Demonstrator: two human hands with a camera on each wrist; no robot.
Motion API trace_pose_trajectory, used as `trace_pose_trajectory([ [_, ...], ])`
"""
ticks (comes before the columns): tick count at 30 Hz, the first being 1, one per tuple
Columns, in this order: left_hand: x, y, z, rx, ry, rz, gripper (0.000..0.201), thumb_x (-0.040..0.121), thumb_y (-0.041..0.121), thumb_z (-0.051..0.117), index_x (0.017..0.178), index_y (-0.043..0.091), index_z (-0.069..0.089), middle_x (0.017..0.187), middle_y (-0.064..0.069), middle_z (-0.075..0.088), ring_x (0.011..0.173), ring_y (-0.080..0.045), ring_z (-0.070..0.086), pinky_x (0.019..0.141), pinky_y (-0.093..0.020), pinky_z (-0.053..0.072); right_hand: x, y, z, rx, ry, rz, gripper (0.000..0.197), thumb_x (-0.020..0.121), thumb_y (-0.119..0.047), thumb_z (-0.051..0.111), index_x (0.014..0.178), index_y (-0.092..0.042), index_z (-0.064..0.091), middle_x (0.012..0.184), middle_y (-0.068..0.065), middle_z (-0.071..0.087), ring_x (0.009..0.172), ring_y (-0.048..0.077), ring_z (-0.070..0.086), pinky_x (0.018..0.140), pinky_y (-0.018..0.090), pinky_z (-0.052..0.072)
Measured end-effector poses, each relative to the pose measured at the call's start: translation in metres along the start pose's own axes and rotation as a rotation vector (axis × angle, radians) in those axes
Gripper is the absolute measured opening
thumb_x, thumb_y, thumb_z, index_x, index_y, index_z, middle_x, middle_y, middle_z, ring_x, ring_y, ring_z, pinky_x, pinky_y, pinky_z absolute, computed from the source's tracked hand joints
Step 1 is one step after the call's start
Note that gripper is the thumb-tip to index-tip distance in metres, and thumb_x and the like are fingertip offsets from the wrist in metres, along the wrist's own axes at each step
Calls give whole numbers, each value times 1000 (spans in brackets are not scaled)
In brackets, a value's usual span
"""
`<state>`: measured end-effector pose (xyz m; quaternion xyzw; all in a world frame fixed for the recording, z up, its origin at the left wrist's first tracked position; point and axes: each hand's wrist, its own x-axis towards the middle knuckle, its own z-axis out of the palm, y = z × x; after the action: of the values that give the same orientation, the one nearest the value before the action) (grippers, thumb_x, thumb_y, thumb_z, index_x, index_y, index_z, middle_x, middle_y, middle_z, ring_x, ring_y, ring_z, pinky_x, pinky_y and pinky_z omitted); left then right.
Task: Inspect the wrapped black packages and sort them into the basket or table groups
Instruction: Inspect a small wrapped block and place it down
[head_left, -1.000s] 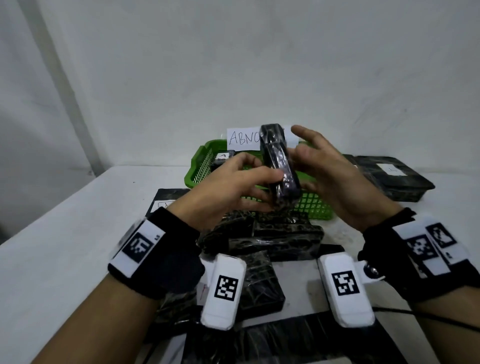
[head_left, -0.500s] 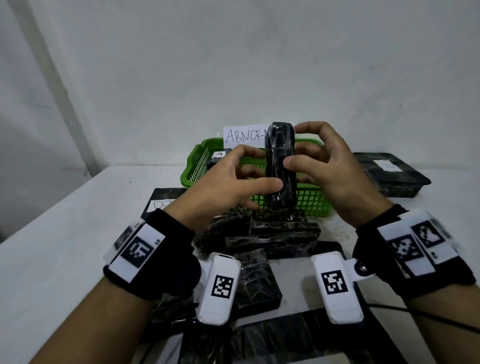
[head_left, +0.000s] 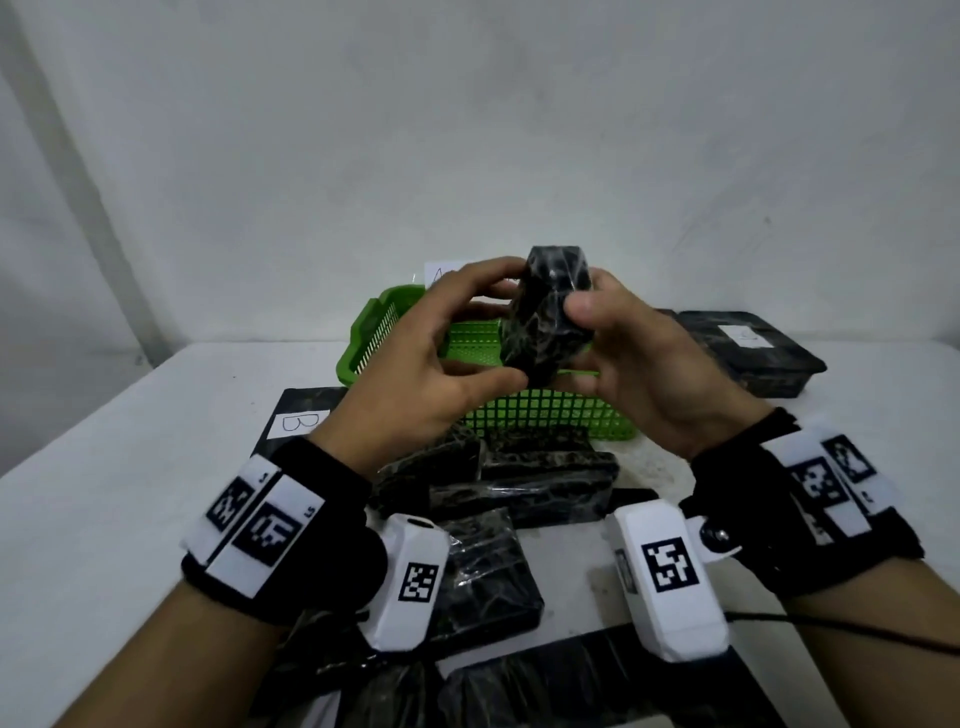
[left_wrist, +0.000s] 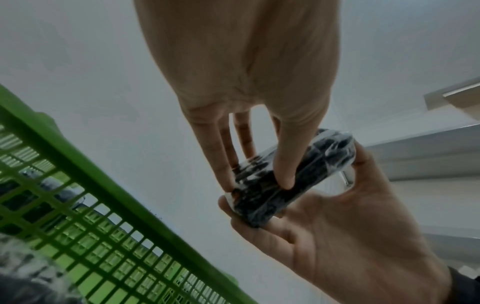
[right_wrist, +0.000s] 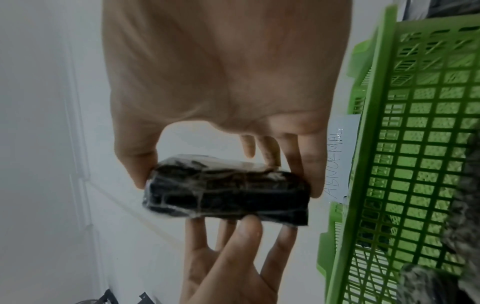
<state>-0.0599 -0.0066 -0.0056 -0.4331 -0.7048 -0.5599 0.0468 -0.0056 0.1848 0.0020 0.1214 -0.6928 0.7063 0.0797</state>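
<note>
We hold one wrapped black package (head_left: 550, 317) up between both hands, above the near rim of the green basket (head_left: 524, 413) at the far middle of the tabletop (head_left: 104, 467). A second ago it stood edge-on to us, thin and upright; now it is turned so a broader, film-creased face tilts our way, and both hands have shifted round it. Our left hand (head_left: 441, 364) pinches it with thumb below and fingertips behind its far side; our right hand (head_left: 639, 364) clasps the other side, thumb on the front face. We judge the inspection is in mid-turn, its verdict not yet given. The paper label (right_wrist: 340, 158) behind the basket reads "ABNORMAL" in the right wrist view. More packages (head_left: 519, 478) lie heaped near the tabletop's front edge, with a "B" card (head_left: 300, 422) towards the left, so much sorting remains.
</note>
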Motion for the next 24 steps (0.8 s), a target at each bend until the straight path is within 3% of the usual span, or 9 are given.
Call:
trace_pose_trajectory([
  [3, 2, 2, -3, -44, 11, -31, 47, 92, 16, 65, 136, 29, 55, 138, 2, 55, 125, -15, 58, 88, -35, 59, 2, 2, 0, -60, 66, -76, 85, 58, -42, 73, 134, -22, 41, 103, -5, 76, 95, 14, 73, 84, 35, 59],
  [6, 3, 10, -4, -223, 71, -256, 35, 96, 40, 53, 128, 28, 61, 133, -8, 58, 103, -18, 67, 77, -40, 61, 1, 3, 3, -140, 78, -157, 84, 59, -40, 78, 133, -28, 40, 129, -1, 65, 104, 9, 70, 86, 29, 57],
  [9, 3, 11, -4, -383, -22, -446, 56, 86, 61, 48, 126, 26, 63, 128, -13, 65, 94, -28, 70, 68, -36, 59, -1, 5, 4, -211, -15, -189, 95, 61, -28, 85, 140, -31, 33, 148, -6, 48, 125, 10, 61, 97, 27, 53],
  [13, 3, 16, -2, -532, -18, -439, 54, 84, 36, 62, 130, 10, 55, 115, -11, 68, 75, -20, 71, 57, -27, 56, -1, 7, 3, -273, -119, -145, 109, 60, -31, 84, 149, -35, 21, 160, -13, 28, 145, 5, 38, 115, 32, 41],
  [16, 4, 12, -1, -543, 8, -418, 56, 76, 21, 71, 129, 13, 53, 110, -6, 69, 77, -18, 72, 62, -28, 58, 4, 5, 3, -250, -27, -73, 98, 69, -56, 72, 150, -45, 19, 161, -13, 27, 148, 6, 31, 121, 42, 30],
  [18, 3, 8, -1, -490, 5, -385, 62, 76, 15, 80, 131, 17, 53, 120, -7, 66, 92, -19, 74, 72, -31, 60, 4, 2, 0, -285, 56, 13, 92, 74, -71, 63, 152, -47, 20, 152, -14, 43, 142, 7, 39, 120, 47, 27],
  [20, 2, 7, 0, -411, -20, -356, 69, 72, 16, 82, 133, 22, 52, 129, -5, 63, 102, -19, 72, 79, -32, 59, 2, 1, -4, -319, 83, 60, 85, 77, -67, 67, 149, -39, 35, 132, -15, 62, 131, 7, 53, 117, 50, 33],
  [22, 1, 7, 1, -348, -45, -327, 73, 66, 19, 79, 133, 26, 51, 129, 5, 63, 98, -14, 72, 80, -29, 58, 2, 1, -5, -340, 127, 56, 70, 71, -58, 75, 134, -31, 58, 117, -11, 73, 115, 8, 65, 109, 49, 44],
  [24, 0, 7, 2, -298, -53, -298, 73, 64, 19, 79, 132, 29, 51, 128, 9, 63, 93, -11, 71, 82, -27, 57, 5, 2, -1, -339, 202, 13, 61, 64, -47, 80, 119, -25, 68, 108, -5, 77, 104, 12, 71, 99, 45, 52],
])
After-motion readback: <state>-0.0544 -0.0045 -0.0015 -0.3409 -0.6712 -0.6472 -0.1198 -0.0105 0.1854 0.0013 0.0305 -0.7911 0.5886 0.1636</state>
